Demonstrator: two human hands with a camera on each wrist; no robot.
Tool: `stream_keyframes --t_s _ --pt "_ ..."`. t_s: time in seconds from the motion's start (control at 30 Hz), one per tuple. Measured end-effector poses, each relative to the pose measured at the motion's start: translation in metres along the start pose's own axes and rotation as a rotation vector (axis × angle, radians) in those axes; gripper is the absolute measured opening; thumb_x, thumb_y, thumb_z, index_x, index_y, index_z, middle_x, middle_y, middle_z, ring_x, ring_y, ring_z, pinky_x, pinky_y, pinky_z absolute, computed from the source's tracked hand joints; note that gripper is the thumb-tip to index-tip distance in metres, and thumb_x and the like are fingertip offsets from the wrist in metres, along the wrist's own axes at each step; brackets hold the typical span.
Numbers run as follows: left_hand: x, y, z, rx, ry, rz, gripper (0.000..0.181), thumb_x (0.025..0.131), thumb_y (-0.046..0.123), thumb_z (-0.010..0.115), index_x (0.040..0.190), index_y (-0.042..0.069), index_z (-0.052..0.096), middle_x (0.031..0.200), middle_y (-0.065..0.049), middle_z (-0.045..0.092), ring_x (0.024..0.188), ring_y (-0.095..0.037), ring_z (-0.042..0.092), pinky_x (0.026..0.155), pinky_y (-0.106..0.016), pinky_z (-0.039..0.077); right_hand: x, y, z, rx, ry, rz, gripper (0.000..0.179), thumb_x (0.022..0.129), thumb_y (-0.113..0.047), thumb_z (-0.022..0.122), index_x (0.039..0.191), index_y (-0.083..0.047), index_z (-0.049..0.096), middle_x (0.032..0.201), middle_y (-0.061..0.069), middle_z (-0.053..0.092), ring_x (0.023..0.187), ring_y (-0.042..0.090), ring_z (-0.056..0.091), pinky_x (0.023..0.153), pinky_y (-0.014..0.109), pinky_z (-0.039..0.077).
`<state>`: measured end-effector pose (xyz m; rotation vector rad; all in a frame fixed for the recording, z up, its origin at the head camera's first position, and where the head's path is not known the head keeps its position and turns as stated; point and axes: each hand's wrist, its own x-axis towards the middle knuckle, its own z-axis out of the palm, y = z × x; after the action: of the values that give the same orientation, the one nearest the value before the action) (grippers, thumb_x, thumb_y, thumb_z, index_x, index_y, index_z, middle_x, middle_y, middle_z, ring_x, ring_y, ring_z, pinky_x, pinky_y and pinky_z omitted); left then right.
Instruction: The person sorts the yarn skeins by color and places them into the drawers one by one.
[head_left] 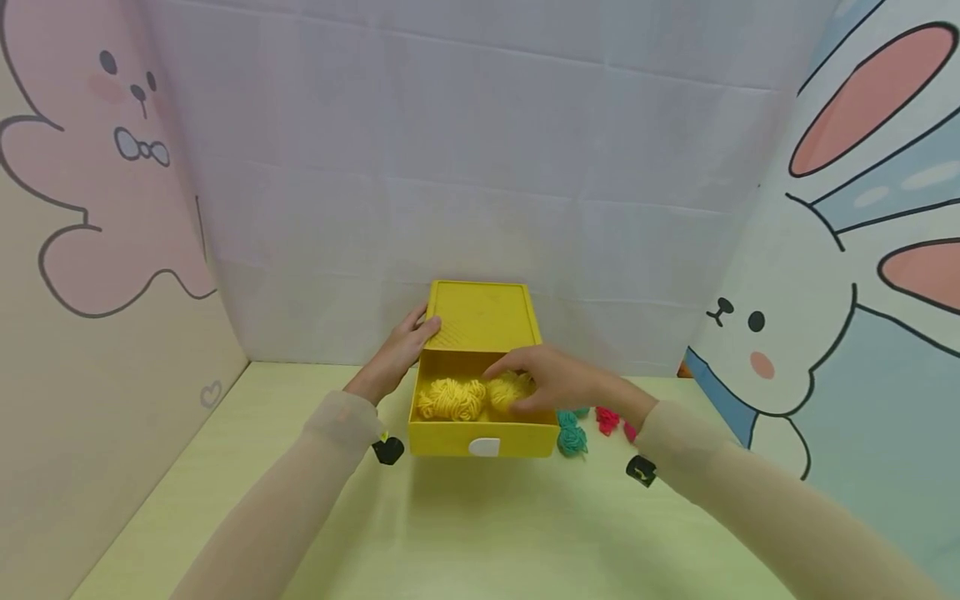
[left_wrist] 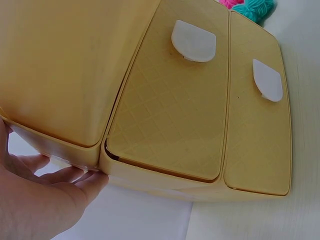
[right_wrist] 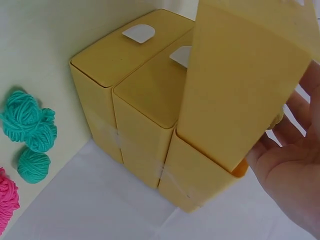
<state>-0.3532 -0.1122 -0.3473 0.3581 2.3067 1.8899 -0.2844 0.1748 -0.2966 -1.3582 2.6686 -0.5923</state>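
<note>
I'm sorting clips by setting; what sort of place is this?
Probably an indoor tabletop play or recording corner: a pale table, a plain white sheet behind it, and a cartoon rabbit on the right side.

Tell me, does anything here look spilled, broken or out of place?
Nothing looks spilled or broken. One small oddity: the middle drawer seems slightly askew, with a dark gap at one corner of its front, near the left hand. Yellow yarn sits inside the open top drawer.
</note>
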Motion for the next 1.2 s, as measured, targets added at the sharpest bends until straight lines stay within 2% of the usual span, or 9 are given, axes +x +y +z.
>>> stream_keyframes --t_s 0.2,0.4,0.77,1.07,1.2 --pt "-0.001 0.0 0.001 0.004 0.007 -0.008 0.068 0.115 0.045 0.044 0.173 0.028 0.013 0.168 -0.017 0.035 0.151 -0.04 0.042 0.123 -0.068 0.028 0.004 0.0 0.005 0.001 -0.023 -0.001 0.046 0.096 -0.013 0.081 0.141 -0.011 0.069 0.142 0.002 0.068 0.13 0.024 0.062 0.11 0.042 0.052" --pt "0.0 -0.001 0.001 0.002 0.015 -0.009 0.068 0.115 0.044 0.043 0.173 0.028 0.013 0.166 -0.017 0.038 0.148 -0.04 0.045 0.123 -0.066 0.03 0.008 -0.003 0.009 -0.009 -0.05 0.002 0.047 0.097 -0.014 0.08 0.141 -0.008 0.068 0.142 0.005 0.067 0.13 0.025 0.062 0.111 0.042 0.051" --pt "-0.002 -0.002 0.0 0.018 0.015 -0.021 0.07 0.114 0.049 0.044 0.173 0.029 0.012 0.17 -0.014 0.032 0.151 -0.039 0.041 0.122 -0.068 0.029 0.012 -0.007 0.01 -0.015 -0.095 0.059 0.051 0.097 -0.014 0.08 0.145 -0.006 0.065 0.146 0.007 0.065 0.134 0.026 0.06 0.114 0.042 0.049" --pt "0.0 -0.003 0.0 0.012 0.014 -0.009 0.069 0.115 0.047 0.044 0.173 0.027 0.012 0.168 -0.017 0.035 0.15 -0.039 0.043 0.122 -0.067 0.03 0.008 -0.004 0.008 -0.005 -0.069 0.038 0.054 0.097 -0.014 0.081 0.147 -0.008 0.063 0.147 0.007 0.063 0.133 0.026 0.059 0.112 0.043 0.05" --pt "0.001 -0.002 0.0 0.011 0.017 -0.007 0.069 0.115 0.046 0.044 0.173 0.027 0.012 0.167 -0.017 0.037 0.149 -0.04 0.044 0.122 -0.067 0.03 0.004 -0.005 0.003 0.008 -0.037 0.017 0.054 0.096 -0.014 0.081 0.147 -0.008 0.064 0.145 0.005 0.064 0.126 0.024 0.06 0.107 0.043 0.052"
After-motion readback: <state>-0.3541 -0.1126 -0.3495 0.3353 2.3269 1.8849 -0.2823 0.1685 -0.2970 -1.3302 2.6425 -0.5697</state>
